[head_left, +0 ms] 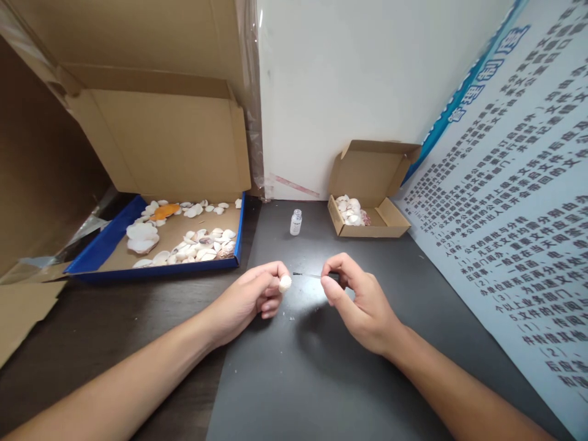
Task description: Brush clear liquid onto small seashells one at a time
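Observation:
Between the thumb and fingers of my left hand (252, 296) is a small white ribbed seashell (285, 283). My right hand (358, 300) pinches the dark cap of a thin brush (309, 275), held level. The dark bristle tip points left and lies close to the shell; whether they touch I cannot tell. Behind both hands stands a small clear bottle (296, 223) with a white label, upright and without a cap. Both hands are above the dark grey mat (275, 392).
An open blue-edged cardboard box (151, 267) with several shells stands at the left. A smaller open cardboard box (374, 231) of shells is at the back right. A white panel (367, 73) rises behind, and a printed sheet (514, 233) slants along the right.

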{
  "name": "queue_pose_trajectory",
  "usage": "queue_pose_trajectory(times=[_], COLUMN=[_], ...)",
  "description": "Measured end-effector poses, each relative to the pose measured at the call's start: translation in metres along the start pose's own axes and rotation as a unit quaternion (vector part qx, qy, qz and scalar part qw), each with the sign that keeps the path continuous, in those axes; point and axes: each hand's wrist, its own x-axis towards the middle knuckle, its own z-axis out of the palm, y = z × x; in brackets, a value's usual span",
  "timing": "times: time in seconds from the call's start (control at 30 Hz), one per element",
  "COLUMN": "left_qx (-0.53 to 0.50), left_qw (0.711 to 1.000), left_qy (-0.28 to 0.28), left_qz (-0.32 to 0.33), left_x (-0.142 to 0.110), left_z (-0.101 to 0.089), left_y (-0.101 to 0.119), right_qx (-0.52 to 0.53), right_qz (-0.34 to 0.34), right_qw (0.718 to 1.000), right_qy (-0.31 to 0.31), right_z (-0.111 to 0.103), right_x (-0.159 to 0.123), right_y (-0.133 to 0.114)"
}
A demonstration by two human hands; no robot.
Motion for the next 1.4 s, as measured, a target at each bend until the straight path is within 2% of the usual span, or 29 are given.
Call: queue_pose_trajectory(times=[0.1,0.23,0.3,0.43,0.57,0.63,0.73,0.87,1.0,1.1,1.17,1.27,1.4], left_qx=[-0.003,0.000,0.004,-0.002,-0.013,-0.025,-0.044,-0.059,-0.064,-0.058,-0.055,-0.058,-0.063], left_qw=[1.000,1.000,1.000,1.000,1.000,1.000,0.999,0.998,0.998,0.998,0.998,0.998,0.998], left_qy=[-0.002,-0.004,-0.004,-0.008,-0.013,-0.017,-0.016,-0.015,-0.017,-0.015,-0.011,-0.005,0.001], left_qz=[0.001,0.004,0.002,0.003,0.004,-0.001,-0.008,0.000,-0.002,0.001,0.003,0.005,0.006], left_x=[0.0001,0.0005,0.0008,0.0008,0.0000,-0.0002,0.0001,0.0008,0.0007,0.0003,-0.0001,-0.0008,-0.0016], left_z=[-0.0001,-0.0005,-0.0011,-0.0016,-0.0008,-0.0003,0.0001,-0.0001,-0.0010,-0.0008,-0.0001,0.0010,0.0015], left_y=[0.0000,-0.0002,-0.0005,-0.0006,-0.0001,-0.0001,-0.0007,-0.0014,-0.0012,-0.0002,0.0006,0.0016,0.0020], right_qx=[0.017,-0.034,-0.021,-0.034,-0.032,-0.004,-0.025,-0.030,-0.005,-0.039,-0.027,-0.004,-0.048], right_qz=[-0.016,-0.006,-0.010,-0.013,0.000,-0.011,-0.002,0.015,-0.005,0.010,0.011,0.000,0.013], right_qw=[1.000,0.999,1.000,0.999,0.999,1.000,0.999,0.999,1.000,0.999,1.000,1.000,0.999], right_qy=[-0.009,-0.013,-0.002,-0.022,-0.002,-0.014,-0.035,-0.007,-0.022,-0.006,0.001,-0.020,-0.016], right_z=[0.0000,-0.0001,-0.0004,-0.0017,-0.0028,-0.0023,-0.0011,-0.0003,0.0006,0.0006,0.0002,-0.0001,-0.0001], right_x=[-0.0001,-0.0004,-0.0003,0.0007,0.0015,0.0012,0.0006,0.0000,0.0003,0.0011,0.0010,0.0004,0.0001], right_y=[-0.0003,-0.0011,-0.0016,-0.0020,-0.0010,-0.0008,-0.0010,-0.0017,-0.0026,-0.0025,-0.0023,-0.0026,-0.0039])
